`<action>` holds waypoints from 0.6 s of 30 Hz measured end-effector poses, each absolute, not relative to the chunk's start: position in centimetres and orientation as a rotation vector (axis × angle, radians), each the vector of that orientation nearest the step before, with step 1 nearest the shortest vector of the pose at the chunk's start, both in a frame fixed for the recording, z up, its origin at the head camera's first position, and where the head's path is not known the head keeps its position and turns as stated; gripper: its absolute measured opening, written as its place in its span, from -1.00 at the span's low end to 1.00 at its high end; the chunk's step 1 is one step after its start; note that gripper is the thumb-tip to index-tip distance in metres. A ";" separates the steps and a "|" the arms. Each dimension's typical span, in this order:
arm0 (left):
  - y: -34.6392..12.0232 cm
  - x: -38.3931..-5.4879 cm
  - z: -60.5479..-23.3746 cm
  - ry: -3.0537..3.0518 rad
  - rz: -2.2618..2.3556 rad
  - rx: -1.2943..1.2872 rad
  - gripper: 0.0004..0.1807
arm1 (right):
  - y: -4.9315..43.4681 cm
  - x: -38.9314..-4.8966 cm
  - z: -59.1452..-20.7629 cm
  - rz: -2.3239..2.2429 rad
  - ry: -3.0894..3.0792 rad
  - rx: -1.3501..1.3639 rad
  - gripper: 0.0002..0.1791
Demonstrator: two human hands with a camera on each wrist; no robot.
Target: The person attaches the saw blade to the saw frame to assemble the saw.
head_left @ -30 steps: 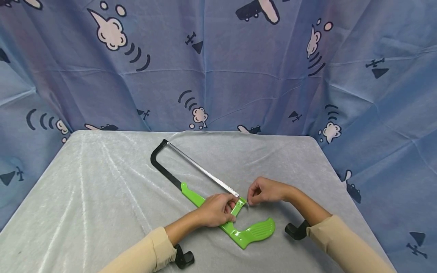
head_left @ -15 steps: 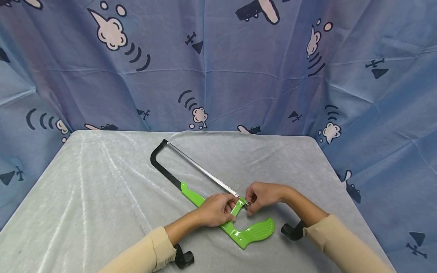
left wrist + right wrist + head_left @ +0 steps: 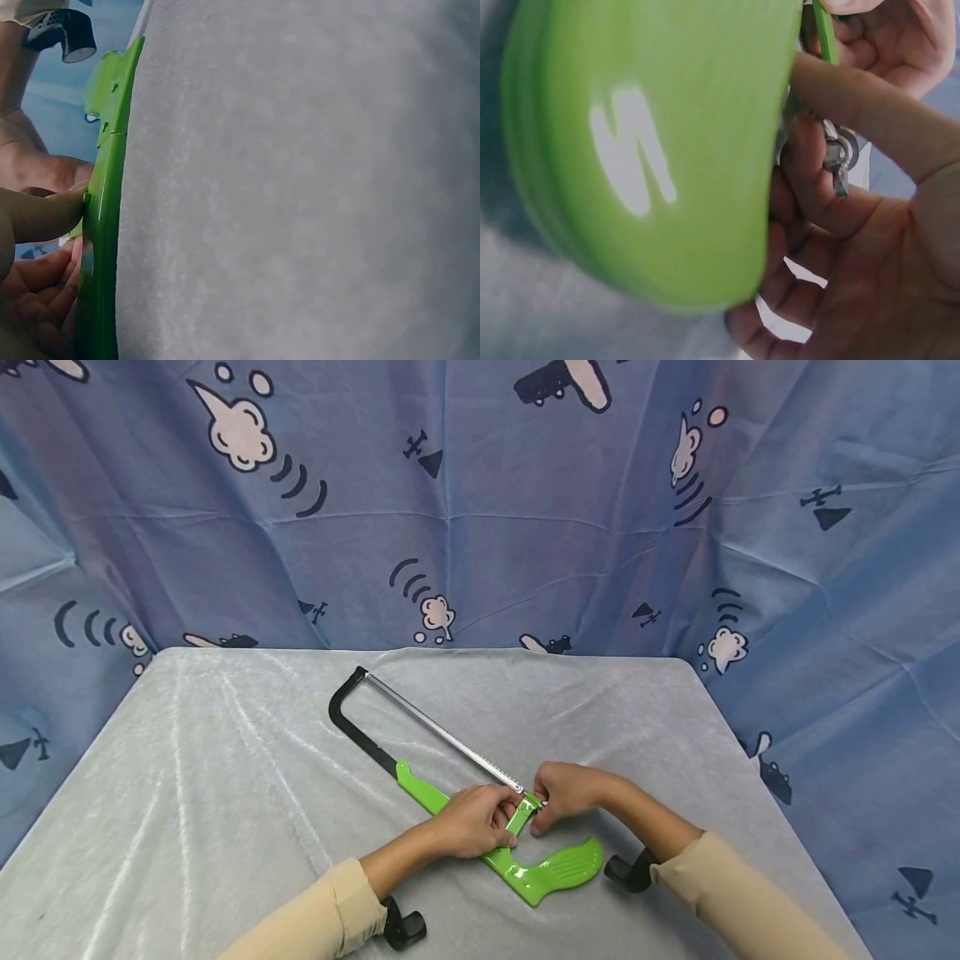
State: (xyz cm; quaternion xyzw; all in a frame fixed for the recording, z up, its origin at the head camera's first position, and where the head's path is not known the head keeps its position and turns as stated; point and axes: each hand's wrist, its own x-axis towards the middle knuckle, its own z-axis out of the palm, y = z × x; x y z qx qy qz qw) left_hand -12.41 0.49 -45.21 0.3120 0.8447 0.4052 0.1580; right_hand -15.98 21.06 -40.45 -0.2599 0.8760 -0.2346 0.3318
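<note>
A hacksaw with a green handle (image 3: 564, 868) and black front frame (image 3: 362, 739) lies slanting across the pale cloth. Its silver blade (image 3: 446, 735) runs along the far side, from the black tip to the green bracket. My left hand (image 3: 471, 822) grips the green frame; in the left wrist view its thumb (image 3: 52, 214) presses on the frame's edge. At the bracket's outer end, my right hand (image 3: 576, 792) pinches a small metal wing nut (image 3: 840, 154) between thumb and fingers. The big green grip hides part of those fingers in the right wrist view.
A pale velvety cloth (image 3: 225, 827) covers the table. Behind hangs a blue patterned curtain (image 3: 480, 485). Black wrist-worn devices sit below the left sleeve (image 3: 405, 927) and the right sleeve (image 3: 630, 872), the right one close to the handle's end.
My right hand has moved slightly left and its wrist has turned, its fingers closing over the wing nut, which showed more plainly half a second ago. The left hand and hacksaw stay in place.
</note>
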 end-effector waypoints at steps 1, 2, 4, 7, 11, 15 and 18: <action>0.5 -12.4 -45.2 2.418 1.157 0.893 -0.56 | 21.0 -16.0 -40.5 -0.599 2.303 -0.691 -0.50; 0.5 -12.4 -45.3 2.419 1.155 0.894 -0.56 | 20.8 -15.9 -40.5 -0.589 2.311 -0.696 -0.50; 0.5 -12.4 -45.3 2.422 1.153 0.895 -0.57 | 20.7 -15.9 -40.6 -0.573 2.326 -0.701 -0.51; 0.5 -12.4 -45.3 2.421 1.156 0.898 -0.57 | 20.6 -15.9 -40.5 -0.571 2.333 -0.710 -0.56; 0.4 -12.4 -45.3 2.417 1.164 0.899 -0.57 | 20.6 -15.9 -40.4 -0.576 2.333 -0.708 -0.59; 0.4 -12.5 -45.4 2.417 1.168 0.898 -0.57 | 20.6 -15.8 -40.3 -0.581 2.341 -0.708 -0.60; 0.5 -12.5 -45.4 2.416 1.171 0.901 -0.57 | 20.6 -15.9 -40.4 -0.574 2.348 -0.720 -0.59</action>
